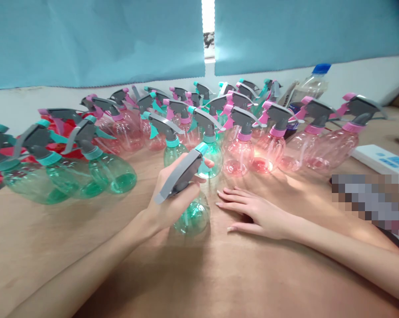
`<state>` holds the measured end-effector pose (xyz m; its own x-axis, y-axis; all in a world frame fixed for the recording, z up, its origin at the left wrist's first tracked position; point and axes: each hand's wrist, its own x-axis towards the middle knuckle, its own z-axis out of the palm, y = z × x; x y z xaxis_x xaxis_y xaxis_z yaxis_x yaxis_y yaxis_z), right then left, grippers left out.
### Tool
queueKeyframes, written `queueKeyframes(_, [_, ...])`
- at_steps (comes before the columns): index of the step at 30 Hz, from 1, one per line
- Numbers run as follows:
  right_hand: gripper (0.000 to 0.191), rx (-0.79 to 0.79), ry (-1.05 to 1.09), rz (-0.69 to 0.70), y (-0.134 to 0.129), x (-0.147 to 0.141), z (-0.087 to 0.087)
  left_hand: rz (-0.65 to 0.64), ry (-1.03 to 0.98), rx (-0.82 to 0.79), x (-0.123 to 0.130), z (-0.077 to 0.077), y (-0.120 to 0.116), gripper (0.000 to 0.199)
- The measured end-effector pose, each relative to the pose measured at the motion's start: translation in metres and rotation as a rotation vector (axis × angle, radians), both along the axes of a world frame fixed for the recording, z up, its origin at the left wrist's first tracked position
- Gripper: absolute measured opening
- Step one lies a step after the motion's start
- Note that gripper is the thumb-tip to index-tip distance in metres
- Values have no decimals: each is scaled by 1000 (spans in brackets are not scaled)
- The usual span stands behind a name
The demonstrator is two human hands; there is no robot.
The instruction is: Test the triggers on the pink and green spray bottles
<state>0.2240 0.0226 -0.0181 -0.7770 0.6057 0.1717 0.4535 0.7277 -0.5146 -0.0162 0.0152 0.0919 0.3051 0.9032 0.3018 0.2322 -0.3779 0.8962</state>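
Observation:
My left hand (176, 190) is wrapped round the neck of a green spray bottle (192, 216) with a grey and teal trigger head. The bottle is upright, its base at the tabletop. To its right, my right hand (252, 212) lies flat on the wooden table (172, 282), fingers spread and holding nothing. Just behind the held bottle stand another green spray bottle (210, 154) and a pink spray bottle (238, 154). Three more green spray bottles, one of them the nearest to my left forearm (113, 172), stand on the left.
Several pink and green spray bottles fill the back of the table. A clear bottle with a blue cap (321, 70) stands behind them at right. A white box (381, 159) and a blurred-out flat object (374, 203) lie at the right edge. Blue curtains (96, 39) hang behind.

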Motion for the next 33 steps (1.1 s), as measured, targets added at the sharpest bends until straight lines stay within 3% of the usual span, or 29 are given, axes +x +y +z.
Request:
queueKeyframes(19, [60,9,-3,0,1,0,-1,72,82,65,5,5,-2,8])
queueKeyframes(26, [60,12,-2,4,0,0,0,54,92,5,1,3,-1,10])
queueKeyframes(33, [61,18,-13,3,0,0,0,42,70,29,0,-2,1,33])
